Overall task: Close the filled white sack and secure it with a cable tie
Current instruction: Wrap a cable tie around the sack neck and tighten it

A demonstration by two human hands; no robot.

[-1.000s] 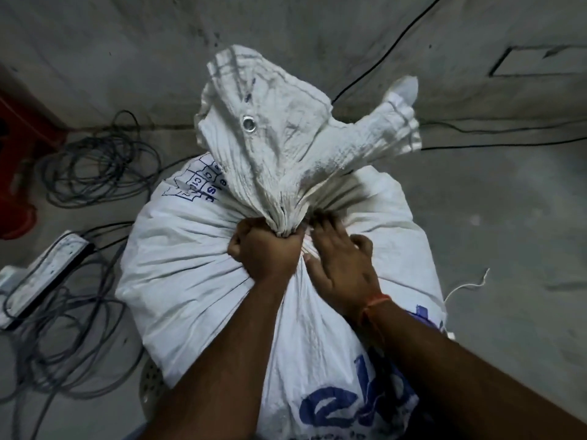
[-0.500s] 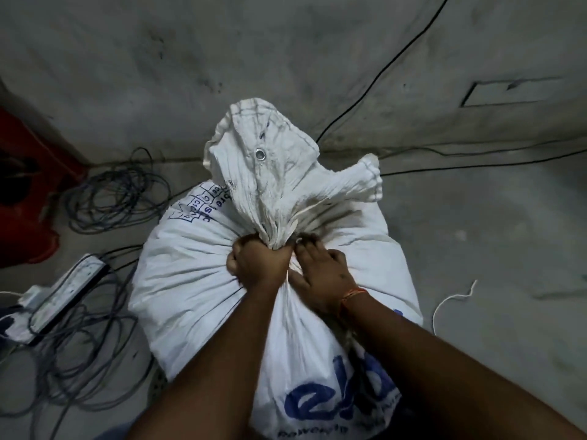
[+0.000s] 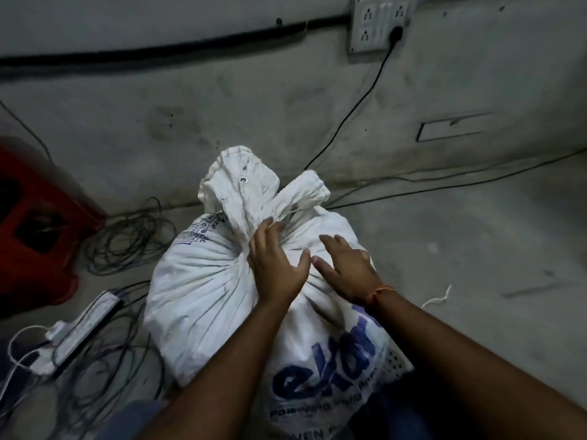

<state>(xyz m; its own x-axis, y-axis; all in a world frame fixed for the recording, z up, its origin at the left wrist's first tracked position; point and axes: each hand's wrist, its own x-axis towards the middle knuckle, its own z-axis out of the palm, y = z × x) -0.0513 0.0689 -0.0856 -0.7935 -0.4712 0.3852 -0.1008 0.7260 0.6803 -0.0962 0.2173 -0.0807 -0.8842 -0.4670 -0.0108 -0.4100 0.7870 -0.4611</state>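
A grey concrete floor [image 3: 476,249] meets a stained wall [image 3: 190,90] along the top of the view, and against that corner stands the filled white sack [image 3: 203,287], bulging and upright, with blue lettering on its near face. Its mouth is gathered into a tight neck, above which the loose top [image 3: 241,188] fans out in two crumpled lobes, a metal eyelet [image 3: 243,179] showing on the left one. To the left sit a red plastic stool [image 3: 35,223], a tangle of dark cables [image 3: 127,239] and a white power strip [image 3: 85,325]; a wall socket [image 3: 381,22] with a black plug is at upper right, and a short white string [image 3: 440,298] lies on the floor to the right. The left hand [image 3: 276,265] lies open against the gathered neck, fingers [image 3: 270,230] spread and reaching up onto the pleats, grasping nothing. The right hand [image 3: 346,268], with an orange thread at the wrist, rests flat and open on the sack's shoulder just right of the neck, its thumb near the left thumb. Whether a cable tie circles the neck cannot be told.
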